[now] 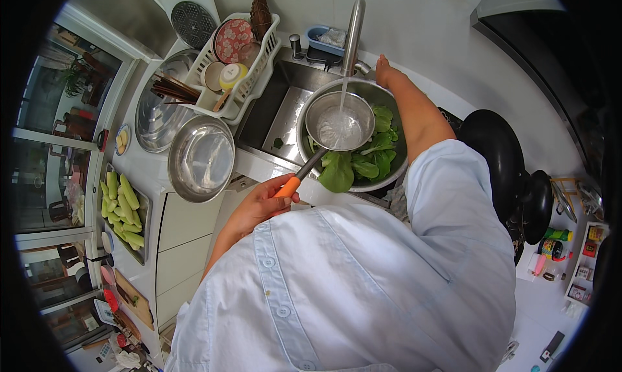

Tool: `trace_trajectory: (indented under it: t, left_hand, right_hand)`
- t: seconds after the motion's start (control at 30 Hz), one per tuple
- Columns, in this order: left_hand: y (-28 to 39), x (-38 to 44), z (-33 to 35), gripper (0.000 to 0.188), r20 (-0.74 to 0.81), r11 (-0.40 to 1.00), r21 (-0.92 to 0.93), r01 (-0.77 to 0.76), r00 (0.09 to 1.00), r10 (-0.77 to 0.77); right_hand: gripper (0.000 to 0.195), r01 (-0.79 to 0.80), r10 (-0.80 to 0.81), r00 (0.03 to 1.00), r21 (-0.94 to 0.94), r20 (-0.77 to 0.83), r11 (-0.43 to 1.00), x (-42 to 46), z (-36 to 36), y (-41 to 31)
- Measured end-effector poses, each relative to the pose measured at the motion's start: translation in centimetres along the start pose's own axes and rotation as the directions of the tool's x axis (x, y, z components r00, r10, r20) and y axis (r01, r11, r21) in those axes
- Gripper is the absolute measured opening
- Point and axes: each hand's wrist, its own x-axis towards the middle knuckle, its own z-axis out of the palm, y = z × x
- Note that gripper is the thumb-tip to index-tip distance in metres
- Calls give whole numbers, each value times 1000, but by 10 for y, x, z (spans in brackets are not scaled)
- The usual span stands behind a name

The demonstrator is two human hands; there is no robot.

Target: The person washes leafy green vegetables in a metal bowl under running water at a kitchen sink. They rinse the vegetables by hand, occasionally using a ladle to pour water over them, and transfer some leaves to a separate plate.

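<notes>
Water runs from the steel faucet [354, 36] into a round metal ladle [340, 121]. My left hand [262, 202] is closed around the ladle's orange handle, with the ladle's bowl over a large steel basin [302, 148] at the sink. Leafy greens [374, 158] lie in the basin, partly hidden by the ladle. My right hand [384, 71] is at the faucet's lever, to the right of the spout; its fingers are partly hidden, so their grip does not show.
A white dish rack [243, 100] with bowls and chopsticks stands left of the sink [257, 114]. Near it is a steel bowl [201, 158]. A tray of pale green vegetables [124, 209] lies farther left. Black pans [491, 163] stand at the right.
</notes>
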Motion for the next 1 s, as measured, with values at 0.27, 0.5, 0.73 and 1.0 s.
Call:
trace_trajectory:
  t: [0.27,0.5,0.73,1.0]
  left_hand:
    - [0,-1,2,64,-23,998,-66,-5,1000,4]
    - [3,-1,5,64,-35,998,-60,5,999,-8]
    - [7,-2,8,65,-15,998,-55,10,1000,-11]
    - [6,-3,8,67,-8,999,-36,5,1000,-5]
  right_hand:
    - [75,3,-3,1000,48,-17,999,-4,-1,-2]
    - [81,1,2,998,37,-60,999,14,11,4]
    - [87,-3,3,996,1,-85,1000,42,28,17]
    - [91,39,-56,997,-263,-55,964,20,17,3]
